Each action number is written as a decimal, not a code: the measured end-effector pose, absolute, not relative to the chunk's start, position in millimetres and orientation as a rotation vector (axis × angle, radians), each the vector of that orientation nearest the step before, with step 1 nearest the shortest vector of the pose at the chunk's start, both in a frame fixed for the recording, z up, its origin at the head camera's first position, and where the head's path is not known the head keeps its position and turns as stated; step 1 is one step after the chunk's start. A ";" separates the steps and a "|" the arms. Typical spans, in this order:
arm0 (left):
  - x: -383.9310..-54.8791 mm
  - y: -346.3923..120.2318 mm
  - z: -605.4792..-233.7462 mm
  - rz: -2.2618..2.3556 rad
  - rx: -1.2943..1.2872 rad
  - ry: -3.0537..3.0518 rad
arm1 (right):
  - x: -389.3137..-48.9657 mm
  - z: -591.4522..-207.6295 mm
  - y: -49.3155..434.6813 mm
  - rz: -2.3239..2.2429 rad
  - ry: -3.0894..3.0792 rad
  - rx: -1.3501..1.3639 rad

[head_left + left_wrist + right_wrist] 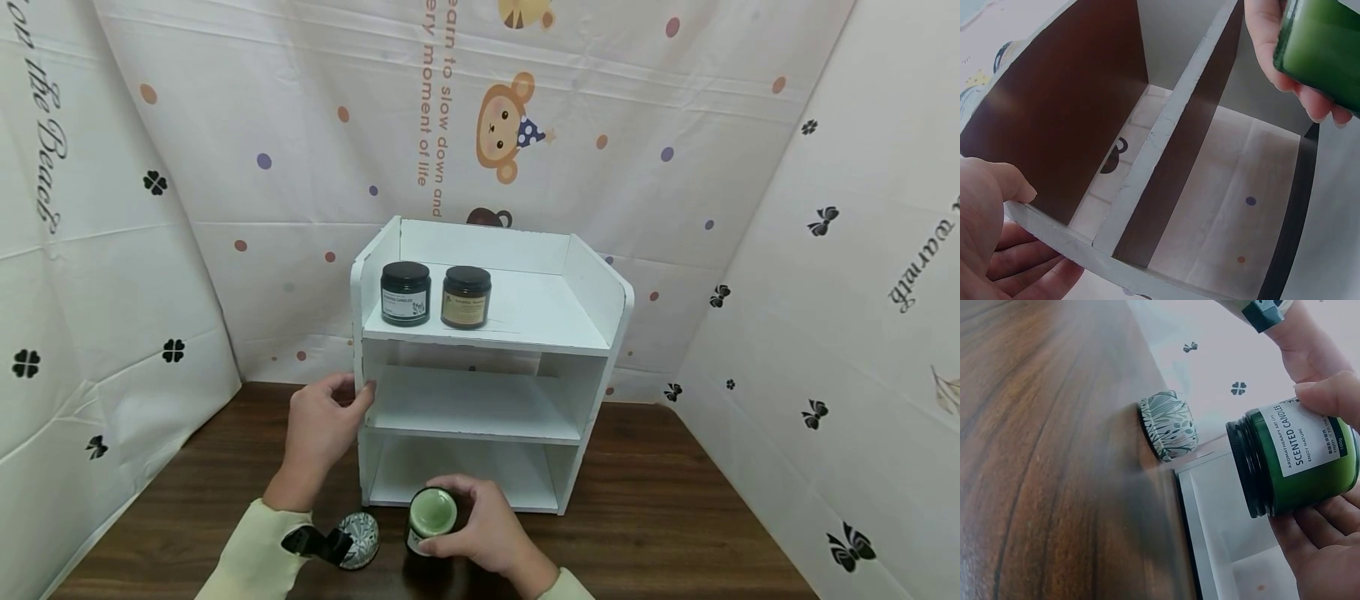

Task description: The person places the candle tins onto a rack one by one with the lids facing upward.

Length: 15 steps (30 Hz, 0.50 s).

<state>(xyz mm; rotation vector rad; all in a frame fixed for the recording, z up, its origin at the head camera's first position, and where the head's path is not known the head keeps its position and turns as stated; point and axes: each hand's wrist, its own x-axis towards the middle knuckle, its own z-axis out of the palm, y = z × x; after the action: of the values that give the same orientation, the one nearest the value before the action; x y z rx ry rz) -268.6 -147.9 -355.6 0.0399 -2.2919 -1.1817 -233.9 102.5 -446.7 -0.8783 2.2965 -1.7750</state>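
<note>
My right hand (483,525) grips a green glass scented candle jar (432,512) in front of the shelf's bottom level. The jar is upside down: its green base faces up in the head view, and its black lid (1250,469) points toward the table in the right wrist view. A white "SCENTED CANDLES" label (1300,437) shows between thumb and fingers. My left hand (324,421) holds the left side panel of the white shelf (495,439), thumb (1013,181) at the front edge and fingers on the outer side.
A round patterned tin (360,540) sits on the brown wooden table (660,500), left of the jar. On the shelf's top level stand two dark lidded jars, one with a white label (406,293), one with a tan label (466,297). Printed cloth (300,167) hangs behind and at both sides.
</note>
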 end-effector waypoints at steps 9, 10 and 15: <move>-268.3 -147.9 -355.3 -1.189 0.046 -2.291 | -232.3 -439.9 103.0 -1.788 2.290 -0.870; -268.2 -147.8 -355.4 -1.188 0.048 -2.292 | -232.1 -439.2 103.1 -1.792 2.283 -0.866; -267.9 -147.5 -355.5 -1.193 0.050 -2.297 | -231.3 -435.3 103.3 -1.817 2.264 -0.867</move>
<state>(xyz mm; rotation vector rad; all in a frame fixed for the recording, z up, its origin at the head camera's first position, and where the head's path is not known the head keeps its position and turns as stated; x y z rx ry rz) -267.9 -147.5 -355.5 0.0504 -2.2968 -1.1930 -231.3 103.3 -435.3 -0.8669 2.2643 -1.8173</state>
